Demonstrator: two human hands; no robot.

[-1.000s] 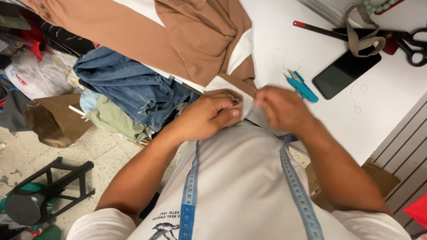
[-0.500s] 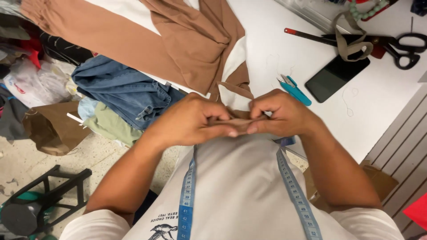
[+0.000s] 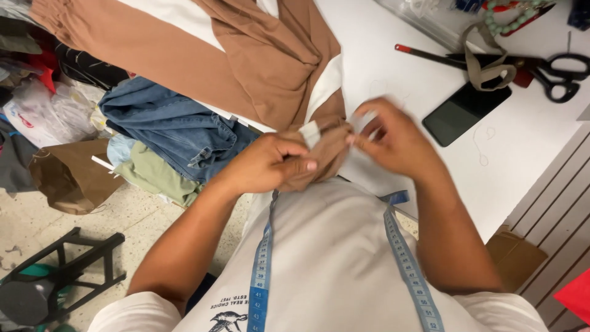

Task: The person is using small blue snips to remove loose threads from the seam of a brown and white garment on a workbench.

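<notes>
Both hands are busy close to the person's chest, at the near edge of a white table. His or her left hand is curled tight, fingers folded over a bunched end of brown fabric, gripping it firmly. Just beside it, the right hand is blurred, but its fingertips look pinched on a small white scrap at the top of that same bunch; how firmly it grips I cannot tell. From the hands the brown fabric runs away across the table, spreading into a wide crumpled piece with white lining showing where it folds. Beyond the right hand lies a black phone, and further out a pair of black scissors with a looped tan strap draped over the long blade. A string of pale green beads sits at the far edge. Off to the outer side of the left hand, lower than the tabletop, sits a heap of folded blue jeans on top of pale green cloth, with a brown paper bag near it on the speckled floor and a black stool closer to the person. A blue measuring tape hangs round the neck, down both sides of the white shirt.
</notes>
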